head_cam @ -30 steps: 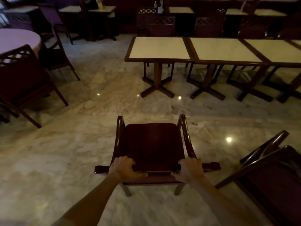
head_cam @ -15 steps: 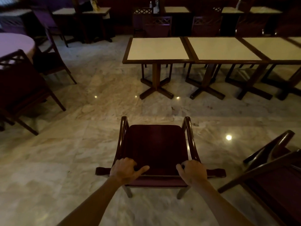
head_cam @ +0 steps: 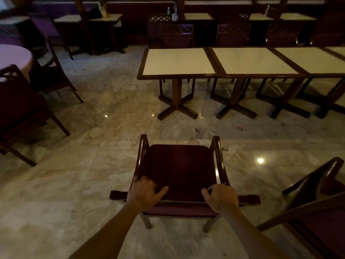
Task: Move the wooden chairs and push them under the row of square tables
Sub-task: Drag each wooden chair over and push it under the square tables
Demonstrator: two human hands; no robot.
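A dark wooden armchair (head_cam: 179,169) with a maroon seat stands on the marble floor right in front of me, its seat facing the tables. My left hand (head_cam: 143,191) grips the left part of its top back rail, fingers curled over it. My right hand (head_cam: 222,198) grips the right part of the same rail. A row of square white-topped tables (head_cam: 179,61) with dark wooden rims and cross-shaped feet runs from the centre to the right edge, some way beyond the chair. A second wooden chair (head_cam: 317,202) stands at the lower right.
Two more dark chairs (head_cam: 22,113) stand on the left beside a round table with a pale cloth (head_cam: 13,57). Lattice-backed chairs (head_cam: 177,34) sit behind the table row. Further tables and bottles line the back wall. Open marble floor (head_cam: 112,113) lies between me and the tables.
The chair and my view have moved forward toward the table row. Both hands keep their hold on the back rail.
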